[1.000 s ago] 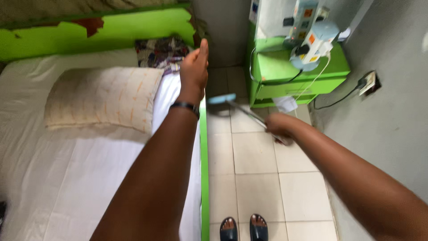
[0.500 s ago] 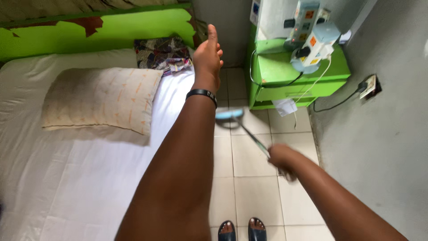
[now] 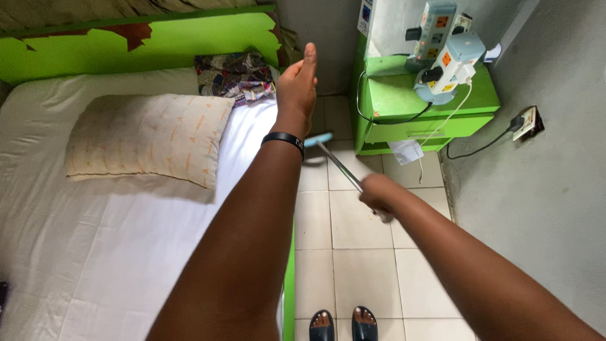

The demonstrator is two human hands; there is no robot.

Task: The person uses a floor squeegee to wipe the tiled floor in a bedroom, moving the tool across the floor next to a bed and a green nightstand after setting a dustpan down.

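Observation:
My right hand (image 3: 377, 192) grips the thin metal handle of a mop (image 3: 338, 163). Its light blue head (image 3: 319, 139) rests on the pale floor tiles (image 3: 363, 265) beside the bed and is partly hidden behind my left wrist. My left hand (image 3: 298, 85) is stretched out in the air above the bed's edge, fingers straight and together, holding nothing. A black band (image 3: 283, 139) circles that wrist.
A bed with a white sheet (image 3: 95, 246), a cream pillow (image 3: 148, 136) and a patterned cloth (image 3: 235, 74) fills the left. A green bedside cabinet (image 3: 423, 104) carries power strips (image 3: 445, 53). A grey wall with a socket (image 3: 525, 121) stands on the right. My sandalled feet (image 3: 344, 323) are below.
My right hand pulled the mop back toward me, then pushed it forward again, so the head sits close to the bed once more. My left arm stayed raised and drifted a little to the right.

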